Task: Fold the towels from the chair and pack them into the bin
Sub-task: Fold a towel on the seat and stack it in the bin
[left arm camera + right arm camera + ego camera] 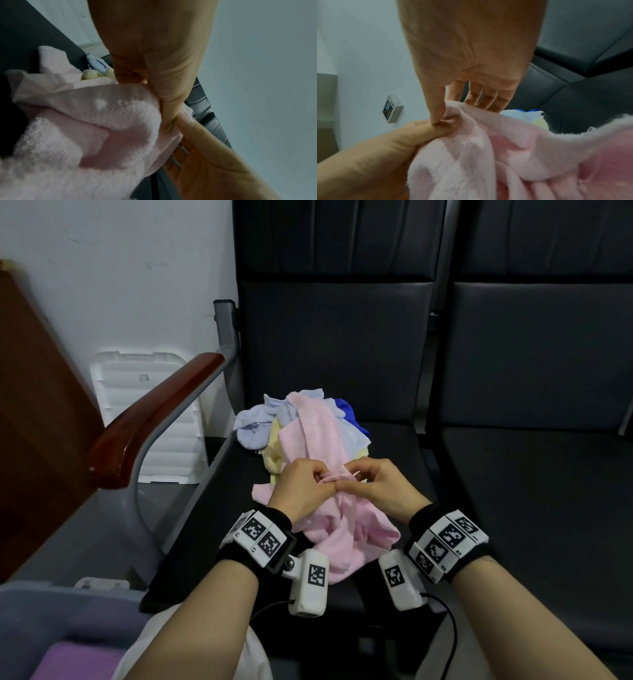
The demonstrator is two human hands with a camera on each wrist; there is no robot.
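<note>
Two hands pinch one edge of a pink towel above a dark chair seat.

The left hand (301,482) and right hand (380,486) meet, each clamped on the pink towel (346,529), likely hunting for corners to spread it. The towel pile (298,422) waits behind on the chair (394,460); the bin (41,607) sits lower left.

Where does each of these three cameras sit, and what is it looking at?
Head: looks down at the chair; both forearms and hands show.
Left wrist: looks along the left hand pinching the pink towel.
Right wrist: looks along the right hand pinching it.
All three views share the pink towel.
</note>
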